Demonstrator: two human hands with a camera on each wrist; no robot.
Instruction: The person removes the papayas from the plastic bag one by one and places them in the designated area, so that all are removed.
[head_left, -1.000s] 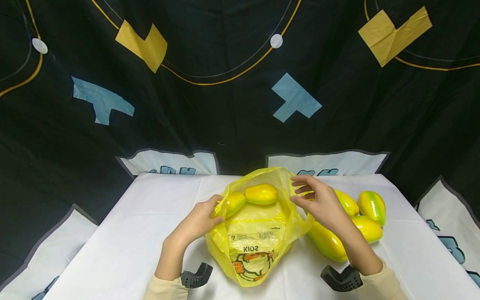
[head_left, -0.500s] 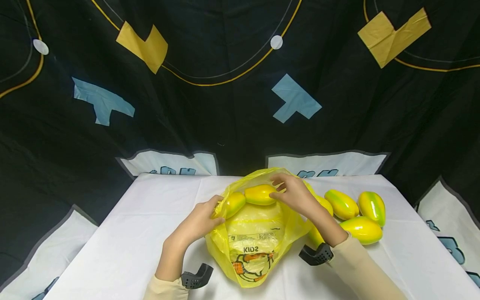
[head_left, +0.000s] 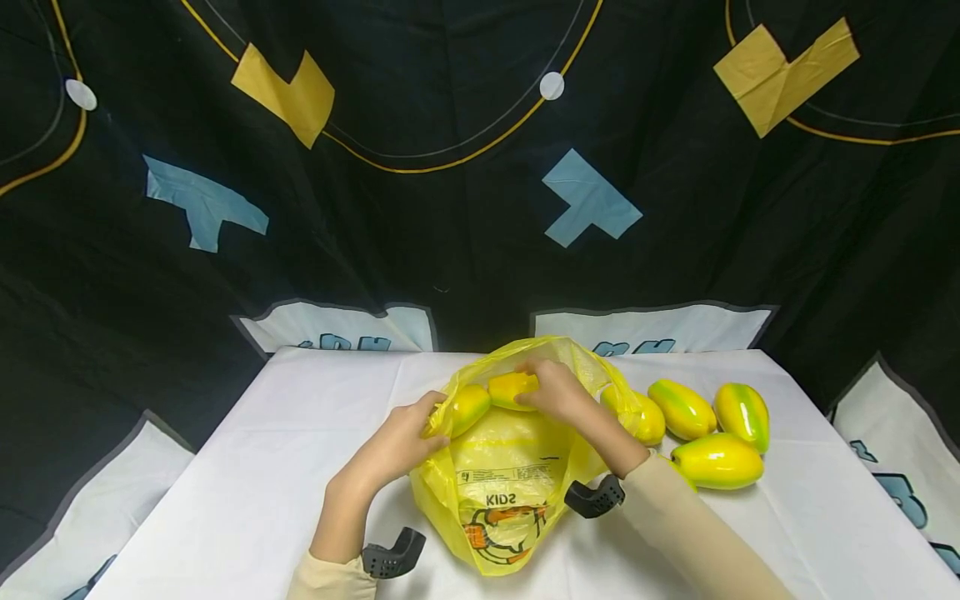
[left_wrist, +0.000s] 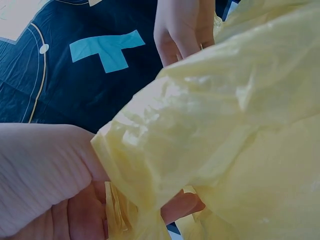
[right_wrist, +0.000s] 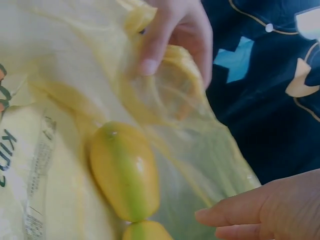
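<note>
My left hand (head_left: 401, 437) grips the left rim of a yellow plastic bag (head_left: 487, 467), which gapes open toward me. The bag's film is bunched between the thumb and fingers in the left wrist view. Two glossy yellow-green mangoes lie end to end inside: the left mango (head_left: 470, 407) beside my left hand, the right mango (head_left: 510, 390) under my right hand. My right hand (head_left: 558, 393) reaches inside, its thumb and fingers at that mango's right end. In the right wrist view the visible fingers (right_wrist: 240, 207) are fairly straight; the thumb is out of sight.
Right of the bag, several more mangoes (head_left: 720, 460) lie on the white-covered table (head_left: 300, 400); one sits partly behind the bag's film. A dark curtain (head_left: 450, 250) hangs behind the table. Black wrist mounts (head_left: 393, 554) are worn on both arms.
My right hand has moved left from the bag's right rim into its mouth, over the right mango's end. My left hand stays in place.
</note>
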